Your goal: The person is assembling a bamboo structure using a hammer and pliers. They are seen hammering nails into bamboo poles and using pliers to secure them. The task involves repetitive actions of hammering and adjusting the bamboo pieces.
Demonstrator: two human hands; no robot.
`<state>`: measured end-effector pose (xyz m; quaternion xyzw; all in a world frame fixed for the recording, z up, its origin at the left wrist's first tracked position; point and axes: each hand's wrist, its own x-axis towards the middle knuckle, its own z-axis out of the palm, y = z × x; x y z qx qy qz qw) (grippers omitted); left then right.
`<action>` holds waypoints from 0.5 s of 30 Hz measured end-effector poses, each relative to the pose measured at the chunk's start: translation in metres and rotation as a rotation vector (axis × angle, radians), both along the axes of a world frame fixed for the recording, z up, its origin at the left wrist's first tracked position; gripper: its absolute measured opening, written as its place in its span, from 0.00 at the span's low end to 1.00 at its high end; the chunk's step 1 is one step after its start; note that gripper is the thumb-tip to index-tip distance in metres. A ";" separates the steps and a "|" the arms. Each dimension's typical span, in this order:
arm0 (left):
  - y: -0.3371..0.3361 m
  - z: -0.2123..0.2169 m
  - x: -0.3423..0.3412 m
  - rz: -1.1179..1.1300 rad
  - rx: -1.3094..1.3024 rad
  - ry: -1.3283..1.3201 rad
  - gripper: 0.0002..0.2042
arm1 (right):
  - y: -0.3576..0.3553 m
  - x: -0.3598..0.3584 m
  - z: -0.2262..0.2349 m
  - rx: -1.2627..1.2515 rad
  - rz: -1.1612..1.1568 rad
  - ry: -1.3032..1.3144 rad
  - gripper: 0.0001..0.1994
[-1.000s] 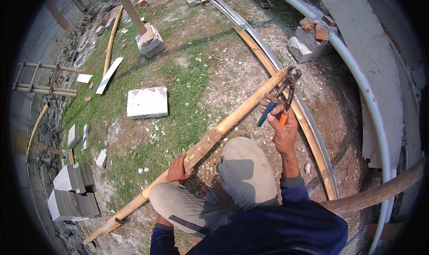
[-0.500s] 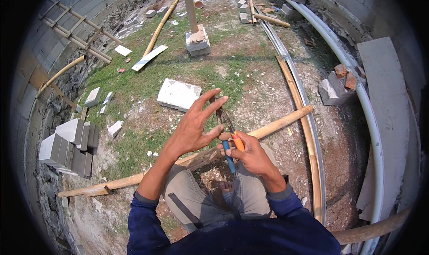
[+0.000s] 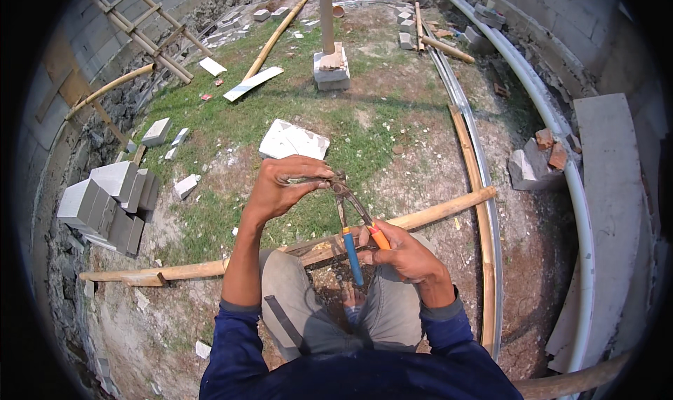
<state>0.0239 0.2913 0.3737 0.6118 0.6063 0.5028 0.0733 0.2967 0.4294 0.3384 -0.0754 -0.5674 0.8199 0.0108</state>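
Grey blocks (image 3: 105, 207) sit stacked at the left edge of the frame, on bare soil beside a patch of grass. Further right, in the upper middle, we note a white slab (image 3: 294, 141) lying flat on the grass and a post set in a concrete block (image 3: 331, 71).

Left hand (image 3: 284, 186), centre of frame: fingers curled together and pinched at the head of the pincers (image 3: 350, 211), apparently on something small gripped there; too small for us to identify. Right hand (image 3: 406, 253), just right of centre: fingers wrapped around the two handles, one blue, one orange. The handles stand slightly apart, so the jaws look not fully closed. The tool is held in the air above the knees, apart from the ground.

Bamboo pole (image 3: 434, 213) runs from lower left to mid right, passing under the hands and across the lap. At far right, a curved white pipe (image 3: 561, 162) follows the wall.

Judgement: the step in hand is removing or seating a small piece at the pincer head. Next move calls for a steady squeeze of the handles while the left fingers keep their pinch.
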 end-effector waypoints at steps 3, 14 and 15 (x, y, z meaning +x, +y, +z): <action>-0.005 0.012 0.002 -0.042 0.003 -0.068 0.16 | -0.003 0.001 -0.003 0.120 0.015 0.029 0.16; -0.007 0.016 -0.011 0.163 0.172 0.047 0.13 | -0.002 0.012 -0.005 -0.236 0.153 -0.060 0.15; -0.010 0.021 -0.025 0.203 0.218 0.022 0.12 | -0.001 0.010 -0.006 -0.099 0.202 -0.059 0.15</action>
